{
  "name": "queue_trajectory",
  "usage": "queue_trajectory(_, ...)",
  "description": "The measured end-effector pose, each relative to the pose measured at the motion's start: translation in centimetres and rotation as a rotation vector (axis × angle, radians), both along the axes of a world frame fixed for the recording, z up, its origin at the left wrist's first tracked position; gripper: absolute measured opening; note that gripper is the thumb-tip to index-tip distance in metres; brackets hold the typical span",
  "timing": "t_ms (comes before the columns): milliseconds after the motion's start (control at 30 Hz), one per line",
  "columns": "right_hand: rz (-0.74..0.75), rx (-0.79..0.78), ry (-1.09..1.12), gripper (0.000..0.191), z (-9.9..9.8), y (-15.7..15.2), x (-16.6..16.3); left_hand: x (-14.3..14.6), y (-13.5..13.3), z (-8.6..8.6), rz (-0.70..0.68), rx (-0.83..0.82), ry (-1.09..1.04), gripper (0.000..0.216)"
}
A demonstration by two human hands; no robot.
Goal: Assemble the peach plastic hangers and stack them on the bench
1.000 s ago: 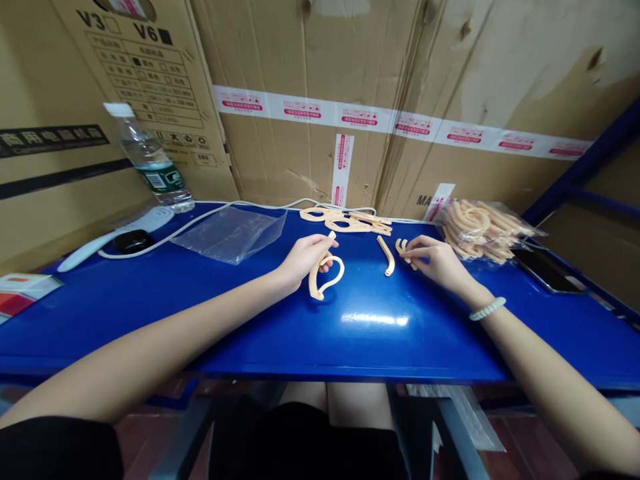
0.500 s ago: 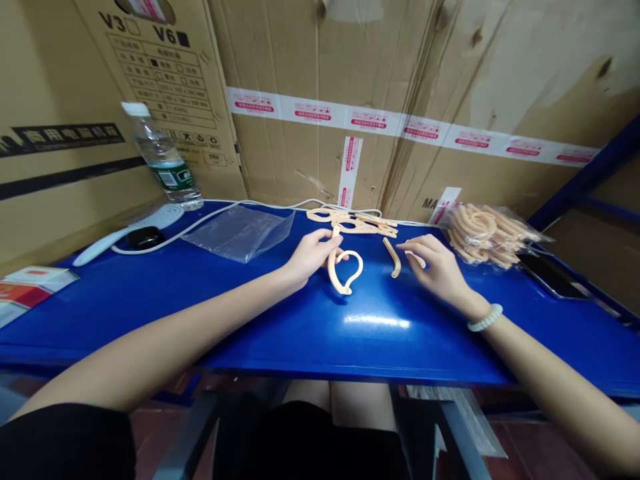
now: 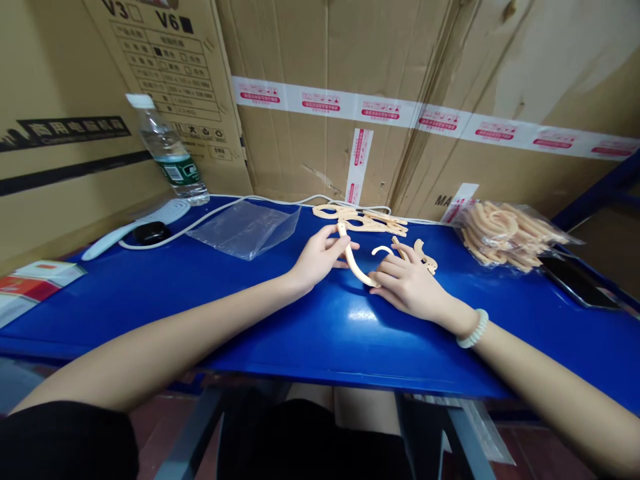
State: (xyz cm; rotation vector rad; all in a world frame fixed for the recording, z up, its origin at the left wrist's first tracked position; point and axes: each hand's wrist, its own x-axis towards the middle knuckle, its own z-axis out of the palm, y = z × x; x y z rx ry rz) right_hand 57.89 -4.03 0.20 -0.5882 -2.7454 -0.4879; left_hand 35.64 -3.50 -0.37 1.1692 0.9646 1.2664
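Cardboard boxes (image 3: 320, 100) wall off the back edge of the blue table (image 3: 310, 333), and its near half lies bare. A clear bag (image 3: 245, 230) sits to the left and a full bag of peach pieces (image 3: 505, 227) to the right, with loose pieces (image 3: 360, 220) behind the hands. The left hand (image 3: 317, 259) pinches the top of the curved strip (image 3: 356, 265). The right hand (image 3: 410, 287) is half-open, fingertips on the strip's lower end. One box reads "V6".

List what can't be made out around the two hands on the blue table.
Head view:
Hidden: lower end of the peach curved plastic strip runs under the right hand; grip there unclear.
Hidden: small peach plastic pieces behind that hand, partly covered by its fingers; count unclear.
Too small: black print on the brown cardboard box.
Cut off: red and white carton, by the left edge.
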Motion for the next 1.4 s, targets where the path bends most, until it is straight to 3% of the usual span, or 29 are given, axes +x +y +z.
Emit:
queue_trajectory(100,-0.037,-0.031,0.034,0.037,0.3,-0.1,0.4,-0.2,0.2,-0.8,0.142,0.189,0.068,0.039)
queue_trajectory(233,-0.058,0.007,0.044,0.042,0.3,-0.1,0.3,-0.6,-0.4,-1.1,0.328,0.669,0.492,0.044)
queue_trajectory(300,-0.059,0.021,0.054,0.044,0.3,-0.2,0.4,-0.6,-1.1,-1.0,0.262,0.88,0.726,0.037)
queue_trajectory(400,-0.067,0.023,0.065,0.048,0.3,-0.3,0.6,-0.3,-2.1,-1.2,0.066,1.016,0.958,0.025)
queue_trajectory(500,-0.065,0.029,0.064,0.049,0.4,-0.3,0.6,0.0,-2.5,-1.8,-0.043,1.042,1.071,0.016)
queue_trajectory(700,-0.01,0.098,0.088,0.039,0.5,-0.5,0.5,0.1,-2.1,-2.1,-0.029,1.076,1.168,0.018)
queue_trajectory(900,0.038,0.205,0.12,0.038,0.6,-0.8,0.2,0.2,-1.9,-2.3,-0.113,1.059,1.295,0.022)
queue_trajectory(1400,0.03,-0.192,0.265,0.033,0.2,-0.8,0.1,0.0,-1.9,-2.3,-0.163,1.006,1.189,0.018)
